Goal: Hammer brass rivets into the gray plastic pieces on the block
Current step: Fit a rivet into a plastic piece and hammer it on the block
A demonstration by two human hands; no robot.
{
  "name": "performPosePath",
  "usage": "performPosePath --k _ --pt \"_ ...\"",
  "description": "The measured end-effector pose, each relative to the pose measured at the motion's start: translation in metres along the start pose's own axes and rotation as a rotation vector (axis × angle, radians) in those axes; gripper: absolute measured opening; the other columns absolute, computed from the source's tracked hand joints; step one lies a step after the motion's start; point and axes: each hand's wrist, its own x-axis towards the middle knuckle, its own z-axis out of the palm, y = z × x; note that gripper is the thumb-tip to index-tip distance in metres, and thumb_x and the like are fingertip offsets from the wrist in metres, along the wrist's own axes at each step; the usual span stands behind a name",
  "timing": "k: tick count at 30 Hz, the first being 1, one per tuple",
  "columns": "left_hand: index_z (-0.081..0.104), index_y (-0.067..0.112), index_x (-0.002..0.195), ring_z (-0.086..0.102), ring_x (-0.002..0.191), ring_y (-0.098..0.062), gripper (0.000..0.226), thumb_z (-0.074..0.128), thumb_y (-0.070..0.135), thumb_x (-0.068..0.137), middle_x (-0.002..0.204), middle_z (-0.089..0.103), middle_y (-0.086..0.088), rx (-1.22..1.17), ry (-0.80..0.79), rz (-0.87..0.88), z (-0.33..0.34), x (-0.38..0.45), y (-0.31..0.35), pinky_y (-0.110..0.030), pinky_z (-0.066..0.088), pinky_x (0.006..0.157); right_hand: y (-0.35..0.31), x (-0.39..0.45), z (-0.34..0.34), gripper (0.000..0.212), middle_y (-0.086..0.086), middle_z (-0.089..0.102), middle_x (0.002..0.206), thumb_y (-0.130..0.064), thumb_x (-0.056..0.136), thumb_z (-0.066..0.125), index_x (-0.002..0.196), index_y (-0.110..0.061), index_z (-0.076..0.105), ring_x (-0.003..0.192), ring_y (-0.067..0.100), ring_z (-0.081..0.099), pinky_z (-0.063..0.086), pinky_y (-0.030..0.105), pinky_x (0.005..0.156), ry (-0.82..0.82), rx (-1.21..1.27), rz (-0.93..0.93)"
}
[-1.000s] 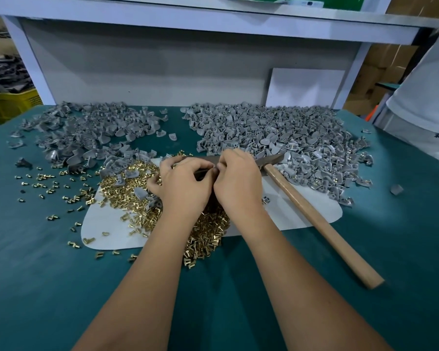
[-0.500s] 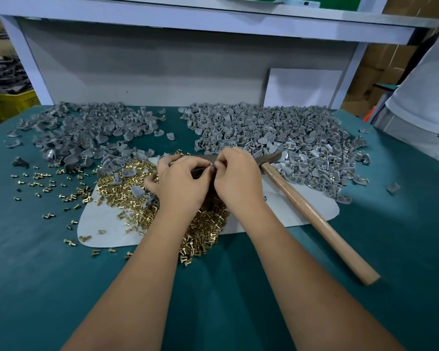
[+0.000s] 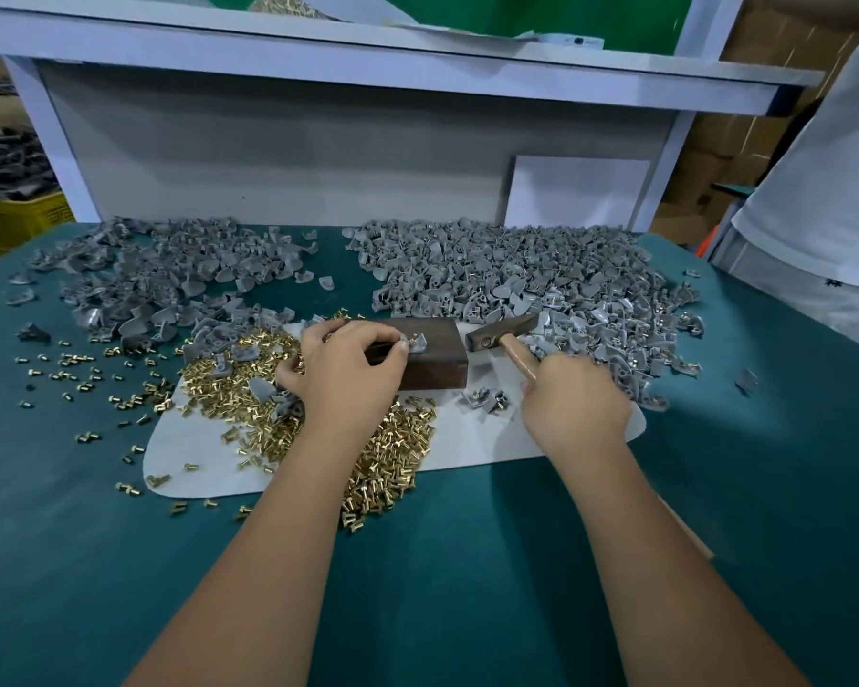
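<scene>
A dark brown block (image 3: 437, 357) lies on a white mat (image 3: 472, 441) in the middle of the green table. On its top sits a gray plastic piece (image 3: 416, 342) with a brass rivet in it. My left hand (image 3: 348, 374) rests over the block's left end, and its fingertips pinch that piece. My right hand (image 3: 574, 404) grips the wooden handle of the hammer (image 3: 499, 334), whose steel head lies just right of the block. A heap of loose brass rivets (image 3: 388, 468) spreads under my left wrist.
Two big heaps of gray plastic pieces lie behind: one at the left (image 3: 169, 275), one at the right (image 3: 526, 280). Stray rivets (image 3: 70, 364) dot the cloth at the left. A person in a white shirt (image 3: 824, 190) stands at the right edge.
My right hand left the block, moved right and took hold of the hammer handle. The block's top and the piece on it are now uncovered. My left hand stays on the piece.
</scene>
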Motion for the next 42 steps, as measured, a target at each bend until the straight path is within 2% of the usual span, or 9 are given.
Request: performPosePath --k 7,12,15,20,25,28,33,38,42 --pt "0.065 0.043 0.083 0.027 0.127 -0.006 0.006 0.063 0.045 0.088 0.105 0.058 0.028 -0.018 0.011 -0.011 0.0 0.0 0.002 -0.051 0.01 0.108 -0.004 0.0 -0.011 0.018 0.0 0.045 0.066 -0.017 0.094 0.054 0.096 -0.011 0.037 0.06 0.023 0.043 0.02 0.028 0.044 0.144 0.231 -0.013" --pt "0.066 0.044 0.081 0.027 0.126 -0.005 0.007 0.065 0.046 0.087 0.099 0.057 0.03 -0.021 0.019 -0.025 0.0 0.001 0.003 -0.05 0.011 0.106 -0.013 -0.015 -0.036 0.046 -0.006 0.058 0.086 -0.022 0.094 0.053 0.135 -0.039 0.043 0.069 0.019 0.046 0.022 0.023 0.048 0.235 0.303 -0.235" --pt "0.066 0.044 0.078 0.028 0.125 -0.006 0.009 0.067 0.045 0.086 0.096 0.059 0.031 -0.036 0.023 -0.019 -0.001 0.001 0.003 -0.051 0.012 0.106 -0.018 -0.024 -0.043 0.056 -0.009 0.067 0.108 -0.023 0.093 0.054 0.137 -0.054 0.038 0.092 0.021 0.061 0.033 0.026 0.061 0.202 0.279 -0.325" --pt "0.065 0.045 0.072 0.03 0.126 -0.005 0.013 0.07 0.045 0.084 0.092 0.06 0.031 -0.043 0.051 -0.032 0.001 0.001 0.003 -0.052 0.012 0.107 -0.024 -0.031 -0.042 0.066 -0.004 0.066 0.092 -0.021 0.092 0.055 0.138 -0.06 0.027 0.07 0.022 0.054 0.03 0.028 0.054 0.353 0.27 -0.355" --pt "0.072 0.041 0.082 0.032 0.128 -0.008 0.005 0.07 0.043 0.085 0.092 0.058 0.031 -0.035 0.059 -0.015 0.0 0.0 0.003 -0.051 0.012 0.106 -0.027 -0.033 -0.047 0.074 -0.003 0.066 0.09 -0.016 0.088 0.059 0.136 -0.062 0.027 0.074 0.024 0.063 0.023 0.025 0.047 0.357 0.123 -0.401" --pt "0.073 0.04 0.082 0.033 0.129 -0.008 0.006 0.071 0.044 0.085 0.09 0.056 0.031 -0.023 0.074 -0.033 0.002 0.0 0.004 -0.049 0.01 0.105 -0.03 -0.036 -0.052 0.075 -0.003 0.055 0.072 -0.012 0.084 0.064 0.136 -0.058 0.035 0.051 0.021 0.043 0.014 0.02 0.044 0.471 0.136 -0.331" --pt "0.064 0.047 0.074 0.031 0.128 -0.007 0.013 0.067 0.046 0.086 0.095 0.058 0.033 -0.026 0.032 -0.033 0.001 0.001 0.003 -0.053 0.012 0.106 -0.025 -0.037 -0.038 0.075 -0.003 0.065 0.093 -0.02 0.089 0.056 0.137 -0.064 0.018 0.074 0.023 0.062 0.017 0.026 0.044 0.315 0.092 -0.372" --pt "0.067 0.044 0.076 0.032 0.128 -0.008 0.01 0.07 0.043 0.086 0.094 0.059 0.031 -0.035 0.048 -0.041 0.001 0.001 0.005 -0.049 0.01 0.105 -0.024 -0.033 -0.041 0.075 -0.003 0.061 0.082 -0.012 0.089 0.057 0.138 -0.058 0.024 0.055 0.019 0.041 0.014 0.019 0.043 0.489 0.231 -0.294" --pt "0.068 0.043 0.078 0.03 0.128 -0.007 0.009 0.068 0.045 0.087 0.095 0.059 0.031 -0.022 0.027 -0.055 0.0 0.0 0.005 -0.05 0.01 0.105 -0.019 -0.028 -0.033 0.066 -0.003 0.06 0.087 -0.016 0.093 0.053 0.14 -0.057 0.029 0.063 0.018 0.042 0.019 0.021 0.044 0.419 0.275 -0.287"
